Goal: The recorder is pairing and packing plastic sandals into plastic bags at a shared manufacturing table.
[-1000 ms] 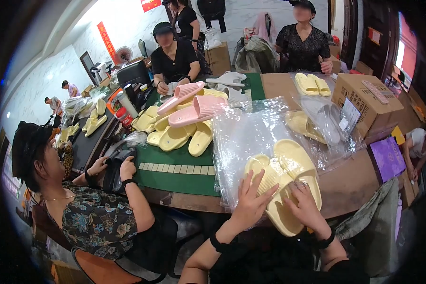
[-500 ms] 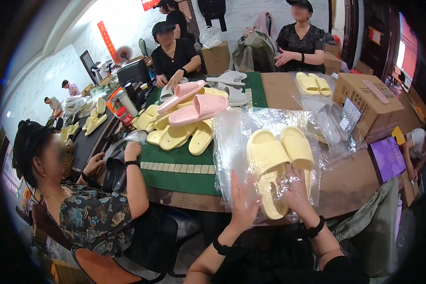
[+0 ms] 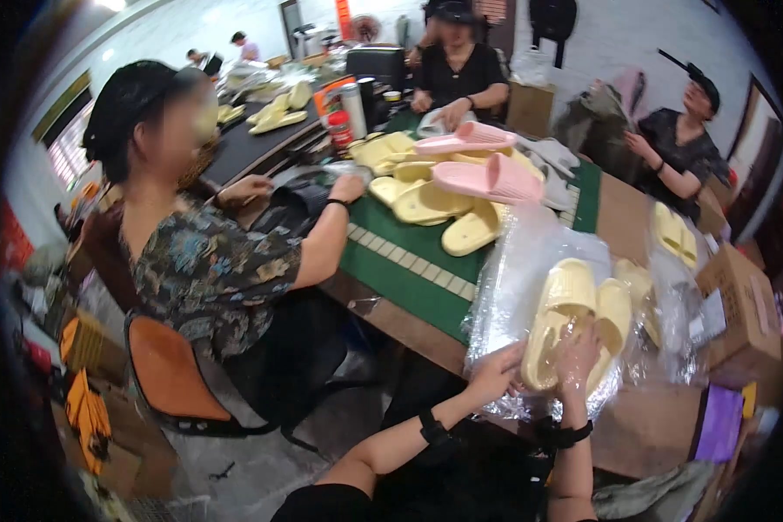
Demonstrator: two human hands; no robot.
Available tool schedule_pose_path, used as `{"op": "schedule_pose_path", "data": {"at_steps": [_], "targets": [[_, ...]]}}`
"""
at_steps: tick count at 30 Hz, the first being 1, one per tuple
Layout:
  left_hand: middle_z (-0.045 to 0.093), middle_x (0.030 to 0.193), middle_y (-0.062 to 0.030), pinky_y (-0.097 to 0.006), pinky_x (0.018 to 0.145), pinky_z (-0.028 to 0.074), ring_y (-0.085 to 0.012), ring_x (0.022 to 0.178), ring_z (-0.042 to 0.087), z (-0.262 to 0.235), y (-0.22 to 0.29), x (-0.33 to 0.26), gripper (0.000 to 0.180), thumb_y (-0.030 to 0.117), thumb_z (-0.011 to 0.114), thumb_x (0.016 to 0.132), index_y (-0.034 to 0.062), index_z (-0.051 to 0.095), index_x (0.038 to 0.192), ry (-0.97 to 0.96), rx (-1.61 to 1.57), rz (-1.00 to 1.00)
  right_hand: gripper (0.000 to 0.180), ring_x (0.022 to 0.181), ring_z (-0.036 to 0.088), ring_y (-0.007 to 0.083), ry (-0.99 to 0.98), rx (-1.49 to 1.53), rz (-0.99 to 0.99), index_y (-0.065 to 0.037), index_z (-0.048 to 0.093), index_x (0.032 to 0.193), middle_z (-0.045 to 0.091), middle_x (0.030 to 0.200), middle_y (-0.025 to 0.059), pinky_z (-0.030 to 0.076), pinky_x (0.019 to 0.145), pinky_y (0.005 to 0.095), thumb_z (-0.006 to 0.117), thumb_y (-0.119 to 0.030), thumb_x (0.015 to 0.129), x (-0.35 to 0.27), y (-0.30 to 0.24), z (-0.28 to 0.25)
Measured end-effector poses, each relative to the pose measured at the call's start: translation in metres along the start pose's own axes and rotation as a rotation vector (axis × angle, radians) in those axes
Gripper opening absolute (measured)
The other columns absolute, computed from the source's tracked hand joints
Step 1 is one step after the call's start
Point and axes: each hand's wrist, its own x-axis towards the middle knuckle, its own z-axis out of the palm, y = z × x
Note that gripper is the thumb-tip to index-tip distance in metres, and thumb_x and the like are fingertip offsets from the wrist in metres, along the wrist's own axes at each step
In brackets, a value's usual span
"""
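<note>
A pair of yellow slippers (image 3: 567, 289) lies side by side on a clear plastic bag (image 3: 506, 291) at the table's near edge, toes pointing away from me. My right hand (image 3: 576, 358) reaches over their heel halves, its fingers curled onto them; some fingertips are hidden. Shiny plastic shows around this hand, but whether it is inside the bag is unclear. Beside the left slipper's heel, my left hand (image 3: 498, 374) has its fingers closed on the bag's near-left edge. Black bands circle both my wrists.
Pink slippers (image 3: 489, 178) top a heap of yellow ones on the green mat (image 3: 409, 283). A co-worker (image 3: 209, 261) sits close on my left, handling dark slippers. A carton (image 3: 739, 300) and a purple box (image 3: 719, 424) stand at right. Two more people sit across.
The view has swung left, so the table appears further right. My left hand, spread and raised before, now closes at the bag's edge. My right hand stays on the slippers.
</note>
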Motion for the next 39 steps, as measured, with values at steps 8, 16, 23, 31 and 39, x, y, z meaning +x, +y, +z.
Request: {"op": "schedule_pose_path", "data": {"at_steps": [8,16,23,31,39], "targets": [[0.062,0.096,-0.0102,-0.024,0.047,0.048,-0.0109,0.058,0.058,-0.007,-0.014,-0.005,0.060,-0.003,0.052,0.091,0.0099,0.029,0.145,0.127,-0.034,0.014,0.066,0.130,0.034,0.0452,-0.124,-0.078,-0.270,-0.008,0.039,0.141,0.030,0.147,0.0260,0.029,0.107,0.0516,0.064,-0.027,0.082,-0.013,0.009,0.014],[0.061,0.095,-0.0079,-0.021,0.054,0.046,-0.0069,0.065,0.055,0.003,-0.017,-0.001,0.059,0.000,0.056,0.088,0.0079,0.034,0.142,0.216,0.030,0.184,0.054,0.134,0.032,0.0388,-0.234,0.064,-0.351,-0.014,0.054,0.130,0.033,0.146,0.0214,0.017,0.113,0.0518,0.071,-0.018,0.079,-0.063,0.015,-0.018],[0.061,0.091,-0.0055,-0.027,0.063,0.047,-0.0099,0.071,0.055,0.008,-0.011,-0.001,0.053,0.005,0.063,0.086,0.0043,0.042,0.135,0.250,0.255,0.183,0.053,0.126,0.042,0.0380,-0.032,-0.046,-0.401,-0.011,0.054,0.128,0.045,0.137,0.0206,0.023,0.109,0.0523,0.069,-0.020,0.078,-0.038,0.025,-0.003],[0.055,0.083,-0.0007,-0.022,0.061,0.044,-0.0071,0.074,0.051,0.008,-0.016,-0.002,0.049,0.001,0.058,0.090,0.0080,0.043,0.136,0.237,0.075,0.148,0.067,0.134,0.033,0.0357,-0.125,-0.151,-0.240,-0.014,0.048,0.134,0.032,0.147,0.0183,0.021,0.111,0.0537,0.075,-0.020,0.073,-0.054,0.030,-0.017],[0.055,0.077,-0.0014,-0.024,0.059,0.044,-0.0064,0.069,0.050,0.004,-0.016,0.002,0.051,0.005,0.061,0.089,0.0086,0.043,0.136,0.225,0.219,0.096,0.068,0.132,0.034,0.0430,-0.005,0.036,0.015,-0.011,0.043,0.138,0.029,0.146,0.0281,0.033,0.106,0.0461,0.072,-0.013,0.077,-0.064,0.067,-0.015]]}}
